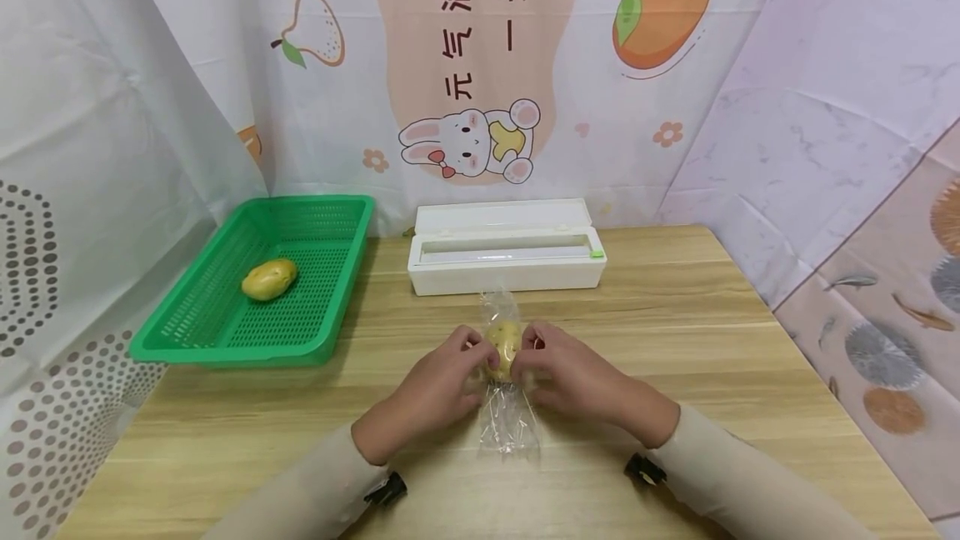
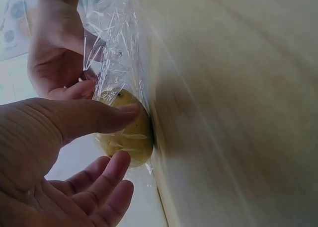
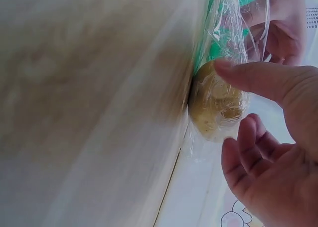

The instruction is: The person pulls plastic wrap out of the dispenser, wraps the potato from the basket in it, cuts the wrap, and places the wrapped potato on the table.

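Observation:
A yellow potato [image 1: 505, 342] lies on the wooden table between my hands, wrapped in clear plastic film [image 1: 510, 427]. Loose film sticks out toward me and away from me. At the potato's left side is my left hand [image 1: 448, 375], with fingers bent. In the left wrist view its thumb [image 2: 109, 115] rests on the wrapped potato and the other visible fingers curl beside it. My right hand [image 1: 573, 373] holds the opposite side, its thumb [image 3: 248, 77] on the film over the potato. Its other fingers curl close by; some fingertip contacts are hidden.
Behind the potato stands a white film dispenser box [image 1: 510, 278] with its lid raised. A green plastic basket [image 1: 347, 273] at the left holds another potato [image 1: 269, 279]. Printed curtains [image 1: 637, 157] hang along the table's back and sides.

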Motion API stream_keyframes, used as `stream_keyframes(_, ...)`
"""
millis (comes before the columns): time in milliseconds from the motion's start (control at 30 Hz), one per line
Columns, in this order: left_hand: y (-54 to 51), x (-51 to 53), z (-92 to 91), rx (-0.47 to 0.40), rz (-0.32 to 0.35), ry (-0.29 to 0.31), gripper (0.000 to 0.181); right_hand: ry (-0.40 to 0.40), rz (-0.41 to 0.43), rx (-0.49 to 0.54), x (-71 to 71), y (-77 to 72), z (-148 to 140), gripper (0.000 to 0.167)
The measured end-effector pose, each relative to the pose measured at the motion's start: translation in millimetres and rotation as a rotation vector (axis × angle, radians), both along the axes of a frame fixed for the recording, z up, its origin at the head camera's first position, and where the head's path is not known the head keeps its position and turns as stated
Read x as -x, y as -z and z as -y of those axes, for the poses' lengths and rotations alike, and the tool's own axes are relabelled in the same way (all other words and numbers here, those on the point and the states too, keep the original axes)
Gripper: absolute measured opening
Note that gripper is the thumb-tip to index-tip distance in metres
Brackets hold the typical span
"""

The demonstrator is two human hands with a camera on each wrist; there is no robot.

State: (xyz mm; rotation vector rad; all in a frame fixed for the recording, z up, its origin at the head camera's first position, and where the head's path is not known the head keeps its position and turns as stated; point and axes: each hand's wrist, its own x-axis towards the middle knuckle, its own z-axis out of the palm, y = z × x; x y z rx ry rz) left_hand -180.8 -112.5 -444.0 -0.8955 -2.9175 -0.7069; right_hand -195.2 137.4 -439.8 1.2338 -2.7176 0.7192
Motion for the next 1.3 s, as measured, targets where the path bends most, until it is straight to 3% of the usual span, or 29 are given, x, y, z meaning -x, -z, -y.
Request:
stream_keyframes(167,2.3,2.0,0.2,-0.002,-0.008,0.03,0.044,-0.027,-0.066,0.003,2.2,-1.2,2,0.029)
stream_keyframes(400,4.0,2.2,0.0,-0.032,-0.026,0.072,0.023,-0.167,-0.245,0.018,10.4,3.2,9,0.023)
stream_keyframes(567,4.5,3.2,1.3,-0.042,-0.069,0.103,0.014,-0.138,-0.132,0.019,9.1,2.2,3,0.013)
stream_keyframes(700,3.6,3.7,3.5,-0.022,-0.097,0.11,0.03,-0.069,-0.014,0.043,7.8,-2.4,-1,0.013)
stream_keyframes(933,1.7,2.2,1.6,0.039,-0.076,0.064,0.044,-0.009,0.095,0.098,9.9,-3.1,-3,0.02)
stream_keyframes(1133,0.8,5.5,-4.5,-0.035,-0.11,0.033,0.033,0.008,0.217,0.183,13.4,-2.3,-5,0.023)
stream_keyframes(1300,-1.1,11.6,-8.8,-0.084,-0.109,0.012,0.032,0.003,0.247,0.179,15.0,-3.2,-6,0.014)
